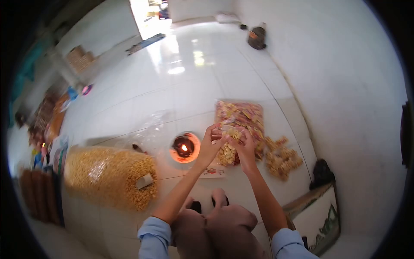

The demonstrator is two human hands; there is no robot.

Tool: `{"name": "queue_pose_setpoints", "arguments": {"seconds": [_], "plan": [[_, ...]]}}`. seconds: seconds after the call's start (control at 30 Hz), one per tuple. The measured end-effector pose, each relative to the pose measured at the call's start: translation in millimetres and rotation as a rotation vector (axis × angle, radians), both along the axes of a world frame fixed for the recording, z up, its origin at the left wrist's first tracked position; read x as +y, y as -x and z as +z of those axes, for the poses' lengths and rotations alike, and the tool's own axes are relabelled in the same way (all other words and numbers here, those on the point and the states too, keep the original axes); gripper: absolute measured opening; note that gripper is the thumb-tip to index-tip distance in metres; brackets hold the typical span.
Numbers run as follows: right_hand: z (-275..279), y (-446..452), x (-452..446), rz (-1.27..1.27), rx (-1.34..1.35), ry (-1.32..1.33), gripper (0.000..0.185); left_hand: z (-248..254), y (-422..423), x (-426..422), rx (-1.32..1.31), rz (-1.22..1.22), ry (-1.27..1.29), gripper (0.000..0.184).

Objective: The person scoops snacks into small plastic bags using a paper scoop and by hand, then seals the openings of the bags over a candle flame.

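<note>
Both hands hold a small clear bag of pale yellow snack pieces [227, 153] in front of the body. My left hand [213, 141] has its fingers closed on the bag's upper left edge, and my right hand [244, 149] grips the upper right edge. Behind the hands lies a large clear bag of red and yellow packets [239, 113]. To the left, a small flame burns in an orange-rimmed round dish [184, 147]. Farther left lies a big open plastic bag of yellow snacks [108, 170], with a white scoop or cup [144, 181] resting on its contents.
Filled small bags [282, 159] are piled right of the hands. A printed card [213, 172] lies near the feet. A framed board [319, 216] and a black bag [321, 173] stand by the right wall. A dark container [257, 38] sits farther back.
</note>
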State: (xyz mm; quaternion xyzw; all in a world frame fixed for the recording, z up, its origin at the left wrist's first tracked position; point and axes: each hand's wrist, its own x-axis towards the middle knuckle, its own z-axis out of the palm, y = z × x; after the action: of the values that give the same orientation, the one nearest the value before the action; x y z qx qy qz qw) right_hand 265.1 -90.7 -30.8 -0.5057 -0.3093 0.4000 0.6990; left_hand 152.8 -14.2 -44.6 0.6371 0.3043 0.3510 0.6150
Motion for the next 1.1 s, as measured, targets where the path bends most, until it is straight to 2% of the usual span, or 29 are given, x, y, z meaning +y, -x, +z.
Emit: {"name": "queue_pose_setpoints", "arguments": {"seconds": [0.1, 0.13, 0.17, 0.23, 0.3, 0.37, 0.4, 0.47, 0.6, 0.67, 0.8, 0.87, 0.97, 1.0, 1.07, 1.1], "plan": [[-40, -45, -18, -0.13, 0.071, -0.037, 0.045, -15, -47, -12, 0.159, -0.208, -0.035, 0.058], [-46, -57, -26, -0.197, 0.118, 0.02, 0.043, -27, -64, -15, 0.202, -0.245, -0.129, 0.062], [-53, -73, -34, -0.223, 0.113, 0.028, 0.043, -38, -83, -16, 0.195, -0.271, -0.122, 0.062], [-78, -102, -52, -0.27, 0.075, 0.184, 0.044, -53, -115, -24, 0.261, -0.484, -0.038, 0.062], [-106, -131, -67, -0.332, 0.071, 0.235, 0.045, -100, -158, -33, 0.226, -0.514, -0.08, 0.062], [-132, -151, -77, -0.381, 0.074, 0.287, 0.045, -134, -187, -50, 0.12, -0.336, 0.108, 0.058], [-140, -164, -82, -0.428, 0.057, 0.405, 0.047, -155, -206, -56, 0.109, -0.346, 0.125, 0.058], [-168, -183, -89, -0.48, 0.051, 0.541, 0.048, -199, -232, -68, 0.154, -0.253, 0.022, 0.054], [-224, -223, -99, -0.601, -0.047, 0.64, 0.042, -234, -266, -82, 0.302, -0.315, 0.14, 0.045], [-243, -233, -99, -0.656, -0.077, 0.701, 0.038, -244, -272, -85, 0.262, -0.468, 0.108, 0.038], [-270, -252, -103, -0.719, -0.156, 0.744, 0.033, -279, -289, -94, 0.279, -0.49, 0.154, 0.03], [-282, -258, -108, -0.733, -0.185, 0.754, 0.029, -301, -291, -100, 0.339, -0.51, 0.092, 0.03], [-291, -260, -114, -0.716, -0.22, 0.845, 0.022, -288, -281, -101, 0.243, -0.467, 0.179, 0.03], [-291, -258, -114, -0.73, -0.24, 0.784, 0.02, -284, -276, -97, 0.251, -0.456, 0.176, 0.03], [-289, -254, -112, -0.722, -0.246, 0.715, 0.019, -274, -263, -86, 0.104, -0.411, 0.18, 0.022], [-284, -251, -112, -0.793, -0.371, 0.672, 0.017, -260, -250, -77, 0.124, -0.385, 0.176, 0.022]]}}
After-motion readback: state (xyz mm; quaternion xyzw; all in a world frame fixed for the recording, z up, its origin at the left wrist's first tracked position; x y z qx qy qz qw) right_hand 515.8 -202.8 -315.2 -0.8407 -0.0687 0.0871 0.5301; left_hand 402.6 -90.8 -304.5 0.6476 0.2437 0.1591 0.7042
